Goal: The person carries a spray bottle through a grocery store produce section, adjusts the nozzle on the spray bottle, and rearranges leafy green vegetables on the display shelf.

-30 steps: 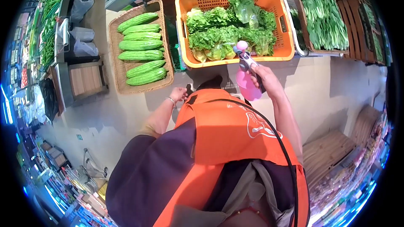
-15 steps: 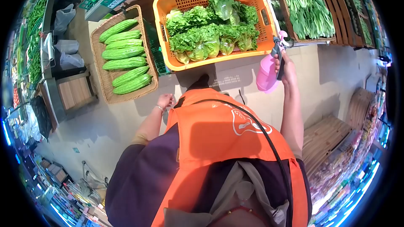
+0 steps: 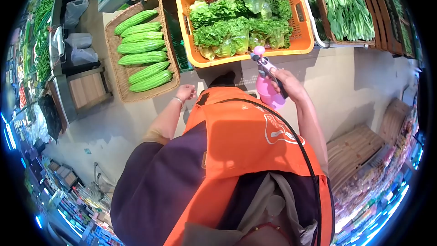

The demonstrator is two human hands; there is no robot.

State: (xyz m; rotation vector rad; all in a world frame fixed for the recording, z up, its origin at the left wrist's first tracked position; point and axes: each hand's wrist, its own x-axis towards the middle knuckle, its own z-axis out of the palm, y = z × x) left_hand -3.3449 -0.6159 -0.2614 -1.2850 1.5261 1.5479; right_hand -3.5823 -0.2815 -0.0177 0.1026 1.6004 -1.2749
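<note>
My right hand (image 3: 287, 83) is wrapped round the handle of a pink spray bottle (image 3: 268, 92), its nozzle just below the front rim of an orange basket (image 3: 207, 63). Bagged leafy lettuce (image 3: 236, 34) lies in rows inside that basket. My left hand (image 3: 186, 92) hangs beside the orange vest, fingers loosely curled and touching no goods. Nearest to it is a wicker basket (image 3: 112, 50) holding several long green gourds (image 3: 141, 46).
Leafy greens (image 3: 348, 11) fill a tray at the upper right, beside wooden crates (image 3: 380, 13). Green beans (image 3: 44, 41) and plastic bags (image 3: 84, 55) are at the left. Wooden boards (image 3: 355, 152) stand at the lower right.
Since the last frame, my right hand and the spray bottle have moved left, from near the basket's right corner to its front middle. The view has shifted slightly. My left hand stays low and free.
</note>
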